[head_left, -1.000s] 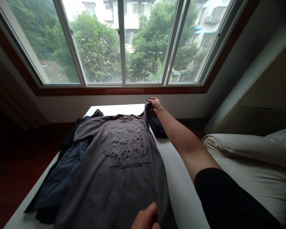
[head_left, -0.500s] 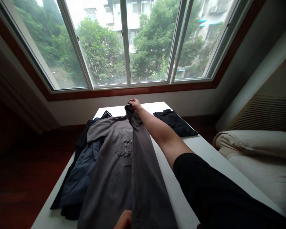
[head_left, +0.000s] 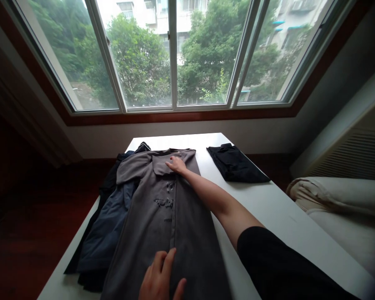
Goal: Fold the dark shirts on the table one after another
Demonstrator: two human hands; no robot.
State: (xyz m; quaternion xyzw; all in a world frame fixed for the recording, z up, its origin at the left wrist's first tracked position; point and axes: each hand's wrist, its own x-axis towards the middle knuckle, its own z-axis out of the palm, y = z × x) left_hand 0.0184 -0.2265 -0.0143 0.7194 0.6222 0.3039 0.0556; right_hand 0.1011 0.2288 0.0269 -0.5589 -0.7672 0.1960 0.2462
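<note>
A long grey short-sleeved T-shirt (head_left: pixel 143 237) with dark lettering lies on the white table (head_left: pixel 262 212). Its right side is folded over to the middle, and that sleeve lies across the upper chest. My right hand (head_left: pixel 176 165) rests on the folded sleeve near the collar, fingers stretched out, gripping nothing. Close to the bottom edge of the view, my left hand (head_left: pixel 158 277) is at the lower part of the shirt by the fold's edge, fingers apart. The shirt's hem is out of view.
Dark and blue garments (head_left: pixel 104 237) lie on the table's left side, partly beneath the shirt. Folded black clothing (head_left: pixel 237 163) sits at the far right. A cream sofa (head_left: pixel 340 196) stands right of the table, and a window (head_left: pixel 175 58) is beyond it.
My right hand has let go of the sleeve, which now lies flat across the chest. My left hand has come further into view, its fingers spread.
</note>
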